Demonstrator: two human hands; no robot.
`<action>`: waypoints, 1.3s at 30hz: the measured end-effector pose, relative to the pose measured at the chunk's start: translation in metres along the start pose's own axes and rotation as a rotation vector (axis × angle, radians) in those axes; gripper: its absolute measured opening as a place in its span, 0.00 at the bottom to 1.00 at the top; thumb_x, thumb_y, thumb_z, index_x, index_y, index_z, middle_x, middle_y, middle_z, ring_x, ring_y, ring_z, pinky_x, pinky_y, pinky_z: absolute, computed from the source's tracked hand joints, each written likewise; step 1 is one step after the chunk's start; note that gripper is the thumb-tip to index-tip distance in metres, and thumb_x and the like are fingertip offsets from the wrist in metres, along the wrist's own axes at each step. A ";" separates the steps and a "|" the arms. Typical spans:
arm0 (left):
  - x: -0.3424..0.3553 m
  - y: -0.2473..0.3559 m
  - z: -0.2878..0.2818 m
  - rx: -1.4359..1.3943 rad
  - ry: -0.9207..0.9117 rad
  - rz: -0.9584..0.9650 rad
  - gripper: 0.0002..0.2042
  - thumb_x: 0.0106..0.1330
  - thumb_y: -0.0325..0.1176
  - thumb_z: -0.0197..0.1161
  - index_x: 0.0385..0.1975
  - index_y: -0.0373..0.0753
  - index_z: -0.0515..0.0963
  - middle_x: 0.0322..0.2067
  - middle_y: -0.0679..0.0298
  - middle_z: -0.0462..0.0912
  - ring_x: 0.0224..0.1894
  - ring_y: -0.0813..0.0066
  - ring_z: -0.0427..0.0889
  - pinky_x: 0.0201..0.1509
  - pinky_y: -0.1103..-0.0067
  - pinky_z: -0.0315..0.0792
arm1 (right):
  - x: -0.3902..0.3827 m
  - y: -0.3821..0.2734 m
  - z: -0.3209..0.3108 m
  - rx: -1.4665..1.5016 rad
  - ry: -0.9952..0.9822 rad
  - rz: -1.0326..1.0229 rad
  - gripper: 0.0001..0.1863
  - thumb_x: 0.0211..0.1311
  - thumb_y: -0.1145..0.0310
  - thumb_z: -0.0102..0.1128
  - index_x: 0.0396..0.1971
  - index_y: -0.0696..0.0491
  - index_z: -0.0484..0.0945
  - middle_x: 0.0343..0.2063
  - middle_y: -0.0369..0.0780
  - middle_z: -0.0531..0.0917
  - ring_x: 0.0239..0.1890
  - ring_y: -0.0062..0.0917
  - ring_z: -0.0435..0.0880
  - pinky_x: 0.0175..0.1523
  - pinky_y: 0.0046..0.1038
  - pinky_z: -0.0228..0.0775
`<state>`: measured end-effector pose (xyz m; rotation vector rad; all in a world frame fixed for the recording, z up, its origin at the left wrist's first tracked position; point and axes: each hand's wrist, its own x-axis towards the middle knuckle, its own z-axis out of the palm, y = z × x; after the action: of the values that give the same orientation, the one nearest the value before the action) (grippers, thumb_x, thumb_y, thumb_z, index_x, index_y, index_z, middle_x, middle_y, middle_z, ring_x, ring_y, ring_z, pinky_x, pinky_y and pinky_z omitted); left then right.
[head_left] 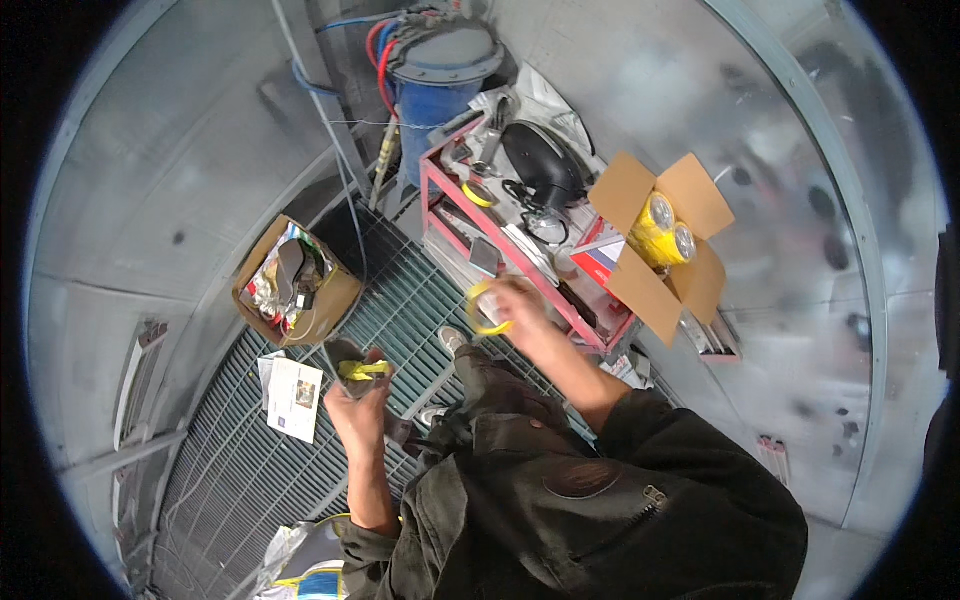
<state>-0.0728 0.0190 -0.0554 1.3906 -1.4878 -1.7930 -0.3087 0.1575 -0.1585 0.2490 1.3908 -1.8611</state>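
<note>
My left hand, low over the metal grating, grips a crumpled yellow strip together with a dark grey piece that I cannot make out clearly. My right hand, to the right and slightly higher, is closed on a yellow roll of tape with a pale middle, in front of the red cart. A flat grey item sits at the cart's near side, just above that roll. Beside my left hand, white papers lie on the grating.
A cardboard box of clutter stands left on the grating. Behind the cart are a blue drum and hoses. A black helmet-like item rests on the cart; an open box holds yellow rolls at the right. Metal walls surround me.
</note>
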 end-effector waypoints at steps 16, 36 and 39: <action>0.016 0.035 -0.010 0.057 -0.233 0.033 0.14 0.55 0.29 0.78 0.34 0.34 0.77 0.26 0.71 0.80 0.26 0.86 0.76 0.31 0.85 0.72 | 0.021 -0.018 -0.095 0.113 0.380 -0.188 0.06 0.67 0.73 0.58 0.42 0.52 0.78 0.28 0.31 0.76 0.24 0.15 0.71 0.25 0.17 0.61; -0.021 0.024 -0.019 -0.049 -0.147 0.276 0.22 0.54 0.29 0.75 0.46 0.36 0.72 0.37 0.68 0.78 0.39 0.83 0.73 0.46 0.83 0.71 | -0.131 -0.130 0.226 -1.622 -1.350 -0.724 0.09 0.59 0.65 0.60 0.34 0.54 0.84 0.31 0.46 0.85 0.37 0.43 0.85 0.44 0.40 0.75; -0.026 0.024 -0.025 -0.036 -0.132 0.281 0.22 0.53 0.30 0.75 0.45 0.35 0.72 0.34 0.69 0.78 0.37 0.85 0.73 0.42 0.83 0.71 | -0.135 -0.123 0.228 -1.639 -1.330 -0.803 0.09 0.59 0.64 0.61 0.33 0.52 0.84 0.30 0.44 0.86 0.37 0.42 0.85 0.43 0.41 0.76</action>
<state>-0.0468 0.0196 -0.0208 1.0043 -1.6184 -1.7505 -0.2365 0.0315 0.0948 -2.0869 1.4367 -0.3533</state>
